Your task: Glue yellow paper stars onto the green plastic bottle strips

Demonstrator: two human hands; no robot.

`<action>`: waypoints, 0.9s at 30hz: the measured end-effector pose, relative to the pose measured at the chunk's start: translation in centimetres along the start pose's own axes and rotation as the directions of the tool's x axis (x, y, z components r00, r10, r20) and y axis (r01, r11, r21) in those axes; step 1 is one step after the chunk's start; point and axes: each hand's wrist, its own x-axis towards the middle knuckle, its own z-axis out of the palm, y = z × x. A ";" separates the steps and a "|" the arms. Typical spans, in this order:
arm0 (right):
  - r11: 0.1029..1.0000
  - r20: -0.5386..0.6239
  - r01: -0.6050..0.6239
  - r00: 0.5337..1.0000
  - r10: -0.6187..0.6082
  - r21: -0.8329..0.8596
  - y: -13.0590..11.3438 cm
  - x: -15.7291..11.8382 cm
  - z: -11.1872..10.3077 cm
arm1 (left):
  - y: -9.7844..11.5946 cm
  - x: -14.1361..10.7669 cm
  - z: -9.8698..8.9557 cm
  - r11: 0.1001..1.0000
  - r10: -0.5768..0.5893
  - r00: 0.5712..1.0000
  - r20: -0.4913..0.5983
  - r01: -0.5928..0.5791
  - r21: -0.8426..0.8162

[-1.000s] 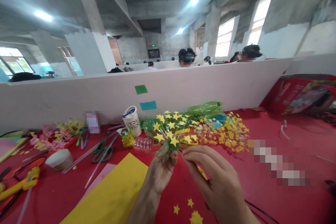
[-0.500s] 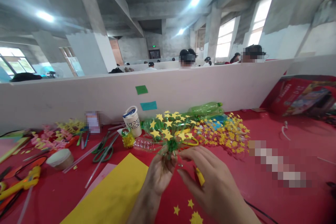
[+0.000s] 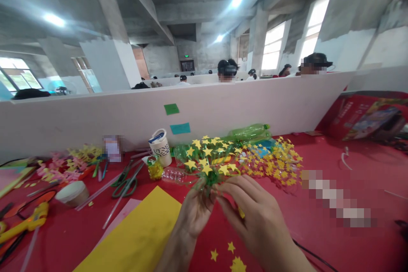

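A cut green plastic bottle piece (image 3: 211, 177), its thin strips fanned upward and tipped with yellow paper stars (image 3: 224, 170), is upright in front of me. My left hand (image 3: 194, 210) is closed around its base from the left and below. From the right, my right hand (image 3: 258, 208) has thumb and forefinger brought together in a pinch at the same base; the exact contact is partly hidden. Below the hands, several loose yellow stars (image 3: 238, 264) lie on the red tabletop (image 3: 207, 238). Something yellow (image 3: 240, 212) shows partly behind my right fingers.
Yellow paper (image 3: 137, 233) covers the front left. Beyond it lie green-handled scissors (image 3: 126, 185), a white cup (image 3: 161, 148) and a yellow glue gun (image 3: 35, 219). Green bottles (image 3: 248, 131) and a pile of starred strips (image 3: 274, 159) sit at the back, before a white partition (image 3: 216, 106).
My right thumb and forefinger have closed from apart to a pinch at the base of the green piece. The starred piece has shifted slightly to the right.
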 end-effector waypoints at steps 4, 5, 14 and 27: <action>0.997 -0.025 0.063 0.998 -0.062 0.044 -0.2 0.0 -1.7 | 0.5 0.1 -0.4 0.999 0.036 0.998 0.042 -0.037 0.025; 0.995 -0.028 0.089 0.996 -0.087 0.042 -0.2 0.0 -2.2 | 0.6 0.1 -0.6 0.998 0.046 0.998 0.037 -0.047 0.031; 0.976 0.177 0.210 0.964 -0.197 -0.058 0.1 1.3 -1.7 | 1.1 -0.2 -0.1 0.994 0.078 0.996 0.033 -0.080 0.072; 0.987 -0.066 0.160 0.985 -0.159 0.012 0.2 0.7 -0.7 | -0.1 0.4 -0.1 0.999 0.044 0.998 -0.045 -0.043 0.029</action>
